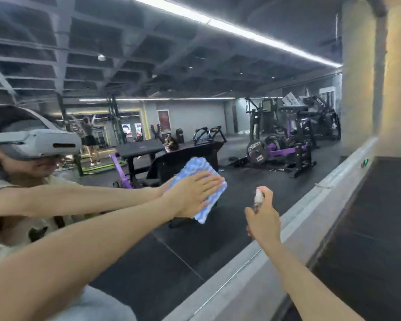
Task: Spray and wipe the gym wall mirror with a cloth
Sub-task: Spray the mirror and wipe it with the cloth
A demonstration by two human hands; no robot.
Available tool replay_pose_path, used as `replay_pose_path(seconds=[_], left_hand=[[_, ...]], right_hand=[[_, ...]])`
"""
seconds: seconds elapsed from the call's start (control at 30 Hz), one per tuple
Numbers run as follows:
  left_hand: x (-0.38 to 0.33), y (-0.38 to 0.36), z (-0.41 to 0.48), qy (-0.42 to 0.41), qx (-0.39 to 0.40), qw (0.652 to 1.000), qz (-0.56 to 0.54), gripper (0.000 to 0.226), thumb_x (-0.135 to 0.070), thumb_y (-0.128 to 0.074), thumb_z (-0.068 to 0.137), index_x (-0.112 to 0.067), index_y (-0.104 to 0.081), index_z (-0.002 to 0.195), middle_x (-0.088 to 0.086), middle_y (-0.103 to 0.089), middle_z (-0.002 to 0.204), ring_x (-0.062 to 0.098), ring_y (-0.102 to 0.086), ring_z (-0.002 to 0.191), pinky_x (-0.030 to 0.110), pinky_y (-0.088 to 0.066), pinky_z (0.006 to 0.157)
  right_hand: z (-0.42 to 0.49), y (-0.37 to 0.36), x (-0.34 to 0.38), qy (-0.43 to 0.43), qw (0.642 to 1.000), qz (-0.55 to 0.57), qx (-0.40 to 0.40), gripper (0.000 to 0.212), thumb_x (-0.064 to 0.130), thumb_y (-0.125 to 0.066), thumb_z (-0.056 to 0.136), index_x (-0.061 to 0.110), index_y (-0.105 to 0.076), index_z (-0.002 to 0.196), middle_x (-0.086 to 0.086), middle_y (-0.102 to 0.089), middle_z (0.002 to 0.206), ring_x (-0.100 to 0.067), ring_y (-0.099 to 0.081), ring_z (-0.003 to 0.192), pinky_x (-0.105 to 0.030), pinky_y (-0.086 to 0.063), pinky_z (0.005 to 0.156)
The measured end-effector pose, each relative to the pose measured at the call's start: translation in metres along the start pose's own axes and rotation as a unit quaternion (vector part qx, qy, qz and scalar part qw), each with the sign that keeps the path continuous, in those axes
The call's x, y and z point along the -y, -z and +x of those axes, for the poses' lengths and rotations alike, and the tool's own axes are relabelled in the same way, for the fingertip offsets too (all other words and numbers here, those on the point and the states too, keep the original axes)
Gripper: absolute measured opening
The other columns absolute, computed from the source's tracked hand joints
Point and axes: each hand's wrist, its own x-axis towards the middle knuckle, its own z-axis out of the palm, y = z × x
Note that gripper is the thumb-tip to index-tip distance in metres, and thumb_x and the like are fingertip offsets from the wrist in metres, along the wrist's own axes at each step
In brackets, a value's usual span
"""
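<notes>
Mirror (218, 117) glass fills the view from 9 o'clock round to 2 o'clock. Its lower edge runs along a grey sill (259, 276) that slopes down toward 6 o'clock. A blue-and-white cloth (198, 166) lies flat on the glass near the centre, under the left hand (195, 195). That hand's fingers are straight and together, pressing the cloth rather than gripping it. At 4 o'clock from the cloth, the right hand (263, 224) is wrapped round a small bottle (259, 197), with the nozzle up and close to the glass. The top is blurred, so I cannot tell whether a finger sits on the pump.

The step in hand looks like wiping, with the spray held ready. To do it well:
- Keep the palm flat and the pressure even.
- Overlap the strokes, and work from 12 o'clock down so drips get caught.
- Spray onto the glass ahead of the cloth, at about 3 o'clock from it, not onto the fingers.
- Hold the nozzle just off the surface.
- Turn the cloth to a dry face once it starts to smear.
- Finish along the sill edge, where runs are likely to gather.

Count: one mirror, one cloth, one bottle and two hands. The second arm meeting the cloth from 9 o'clock is only a reflection.
</notes>
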Motion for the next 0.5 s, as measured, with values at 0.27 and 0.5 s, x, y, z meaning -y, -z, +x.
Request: replay_pose_path(seconds=[0.27, 0.5], left_hand=[[0.023, 0.024, 0.02, 0.235, -0.091, 0.967, 0.035, 0.057, -0.033, -0.004, 0.104, -0.005, 0.014, 0.15, 0.005, 0.014, 0.16, 0.019, 0.013, 0.148, 0.038, 0.02, 0.114], [-0.126, -0.051, 0.04, 0.015, 0.029, 0.999, -0.023, 0.077, -0.039, -0.037, 0.097, 0.0, 0.0, 0.151, 0.004, -0.001, 0.161, 0.024, 0.001, 0.148, 0.041, 0.017, 0.115]], right_hand=[[-0.019, -0.022, -0.023, -0.061, 0.995, 0.083, -0.015, 0.047, 0.003, -0.046, 0.089, 0.032, -0.031, 0.122, -0.006, -0.055, 0.082, -0.035, -0.059, 0.053, -0.046, -0.057, 0.051], [-0.002, 0.001, -0.051, -0.052, 0.994, 0.089, -0.042, 0.048, 0.001, -0.05, 0.089, 0.032, -0.036, 0.124, -0.007, -0.054, 0.079, -0.03, -0.054, 0.052, -0.035, -0.053, 0.045]])
